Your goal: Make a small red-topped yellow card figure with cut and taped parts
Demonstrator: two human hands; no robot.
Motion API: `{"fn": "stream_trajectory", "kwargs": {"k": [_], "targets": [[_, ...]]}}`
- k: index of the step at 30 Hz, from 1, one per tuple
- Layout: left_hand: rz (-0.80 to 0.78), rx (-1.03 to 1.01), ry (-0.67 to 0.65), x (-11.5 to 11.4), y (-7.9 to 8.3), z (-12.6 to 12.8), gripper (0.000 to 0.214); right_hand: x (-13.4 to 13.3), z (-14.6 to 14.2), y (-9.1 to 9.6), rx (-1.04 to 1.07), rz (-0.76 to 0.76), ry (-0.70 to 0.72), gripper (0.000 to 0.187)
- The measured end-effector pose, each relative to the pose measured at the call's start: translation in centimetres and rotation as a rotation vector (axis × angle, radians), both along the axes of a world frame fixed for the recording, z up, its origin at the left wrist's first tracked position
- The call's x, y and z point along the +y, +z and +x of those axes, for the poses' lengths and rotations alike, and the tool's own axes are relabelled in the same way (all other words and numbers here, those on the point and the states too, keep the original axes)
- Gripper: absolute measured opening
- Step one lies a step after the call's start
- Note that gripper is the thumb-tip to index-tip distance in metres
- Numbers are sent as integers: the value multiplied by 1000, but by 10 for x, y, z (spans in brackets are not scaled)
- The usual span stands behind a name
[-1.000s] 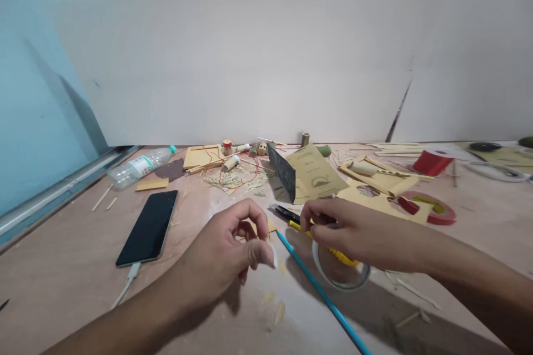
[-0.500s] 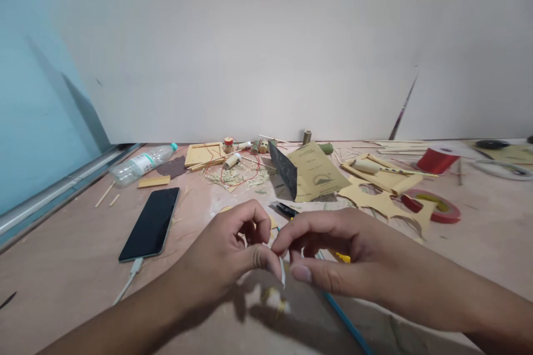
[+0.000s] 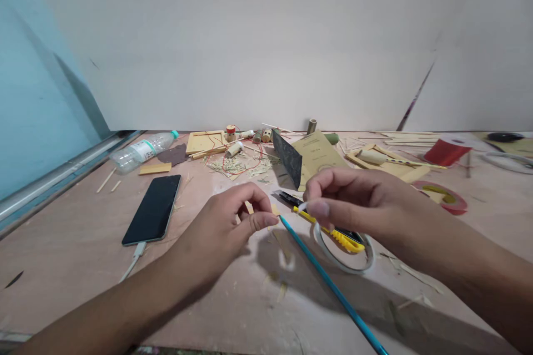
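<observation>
My left hand [image 3: 237, 216] is held over the middle of the table, thumb and index finger pinched together; whatever may be between them is too small to make out. To its right, my right hand [image 3: 358, 199] pinches a small white strip [image 3: 303, 207] between thumb and fingers. Beneath the right hand lie a yellow and black utility knife [image 3: 348, 242] and a white roll of tape [image 3: 361, 269]. A blue pencil-like stick [image 3: 328, 280] runs from near my left fingertips toward the front edge.
A phone [image 3: 152, 209] with a cable and a plastic bottle [image 3: 144, 151] lie on the left. Farther back are sandpaper [image 3: 314, 152], shavings [image 3: 245, 165] and small wooden pieces. On the right are a red ribbon spool [image 3: 447, 152] and a red tape roll [image 3: 456, 202].
My hands have moved apart. The right hand has gone up and right with the white strip, uncovering the knife and the white tape roll.
</observation>
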State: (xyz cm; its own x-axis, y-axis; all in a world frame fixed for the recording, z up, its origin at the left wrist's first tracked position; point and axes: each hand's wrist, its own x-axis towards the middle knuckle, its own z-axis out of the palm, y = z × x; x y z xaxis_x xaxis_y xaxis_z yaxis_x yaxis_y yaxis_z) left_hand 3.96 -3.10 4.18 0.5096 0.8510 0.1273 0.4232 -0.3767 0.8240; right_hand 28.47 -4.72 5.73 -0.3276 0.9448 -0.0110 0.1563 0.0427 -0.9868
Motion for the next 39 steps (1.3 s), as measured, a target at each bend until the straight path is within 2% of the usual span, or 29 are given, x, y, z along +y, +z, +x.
{"fn": "stream_trajectory", "kwargs": {"k": [3,5,8,13,17,23,29,31,34,39], "targets": [[78,244,-249,1,-3,-2,16,6,0,-2,-24,38,-42,26],[64,323,-397,1,-7,-2,15,7,-2,-5,-58,42,-28,25],[20,343,-475,-1,-11,-2,12,6,-5,-7,-77,44,-6,22],[-21,369,-466,-4,-12,-1,9,4,-7,-6,-46,-1,45,24],[-85,347,-449,-3,-12,0,16,5,-8,-7,-35,-8,58,25],[-241,262,-345,-4,-6,3,15,5,-7,-5,-18,-31,50,27],[-404,-15,-238,1,-3,0,5,1,-5,2,69,-49,151,23],[-466,-141,-236,3,-1,0,14,-2,-4,1,103,-24,233,18],[-599,-346,-237,5,1,1,32,-7,-5,1,86,90,319,11],[-702,-460,-232,4,-3,3,45,-16,-12,-1,62,201,316,9]]}}
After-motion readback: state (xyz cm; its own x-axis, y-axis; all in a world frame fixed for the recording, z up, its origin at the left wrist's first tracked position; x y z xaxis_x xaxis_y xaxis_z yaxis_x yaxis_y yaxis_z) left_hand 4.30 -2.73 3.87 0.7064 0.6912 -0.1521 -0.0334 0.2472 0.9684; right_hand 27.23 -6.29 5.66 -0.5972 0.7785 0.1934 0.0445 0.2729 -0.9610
